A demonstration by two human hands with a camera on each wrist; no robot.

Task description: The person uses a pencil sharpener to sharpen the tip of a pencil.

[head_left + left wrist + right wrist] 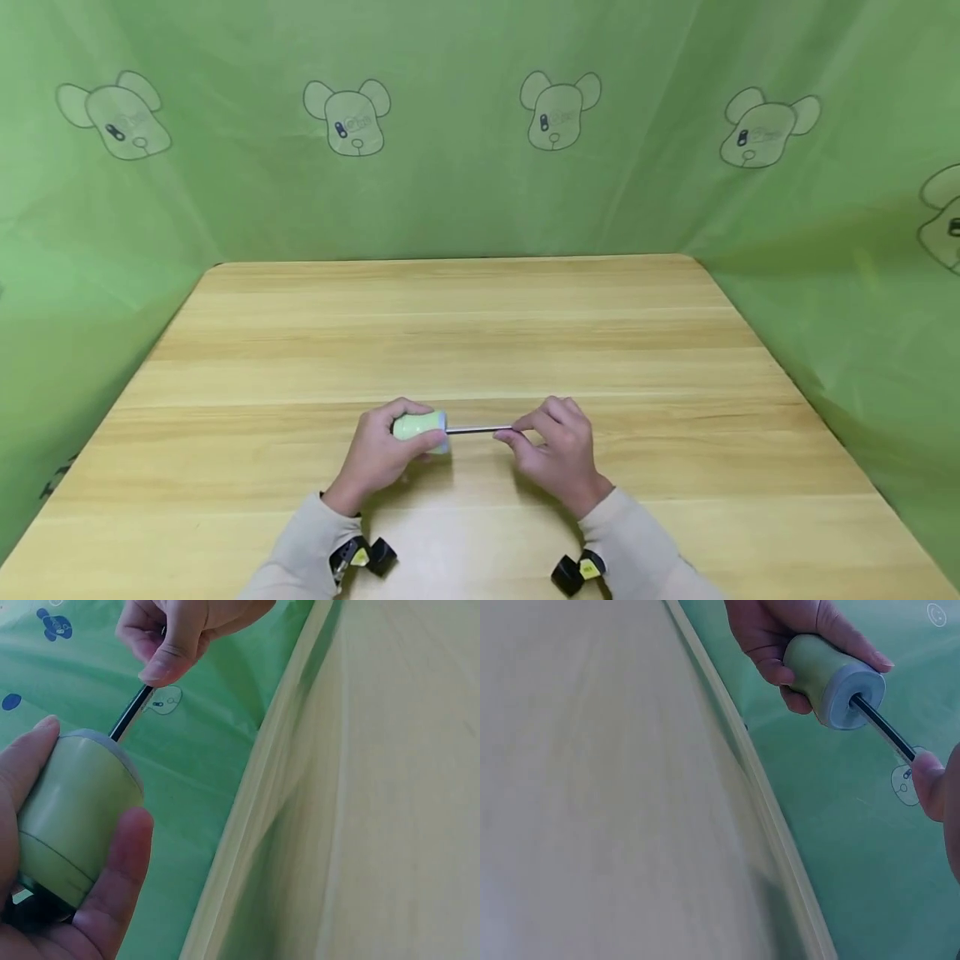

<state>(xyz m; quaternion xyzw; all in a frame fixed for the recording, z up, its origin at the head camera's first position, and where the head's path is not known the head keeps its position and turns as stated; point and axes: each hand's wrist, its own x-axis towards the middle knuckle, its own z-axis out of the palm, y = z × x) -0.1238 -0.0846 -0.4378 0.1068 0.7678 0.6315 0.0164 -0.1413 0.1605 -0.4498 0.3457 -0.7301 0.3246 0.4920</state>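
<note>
Above the wooden table, my left hand (377,450) grips a pale green, barrel-shaped pencil sharpener (414,426), thumb on the near side and fingers on the far side. The sharpener lies on its side, its blue-grey end facing right. A dark, shiny pencil (476,430) enters the hole in that end, seen best in the right wrist view, where the sharpener (821,671) and pencil (886,731) line up. My right hand (558,450) pinches the pencil's outer end between thumb and fingers. The pencil's inner tip is hidden inside the sharpener.
A light wooden table (480,333) spreads out beneath both hands. Green cloth (465,200) with printed bear heads hangs behind it and along both sides. Each wrist wears a strap with a small black camera, the left one (382,557) and the right one (567,576).
</note>
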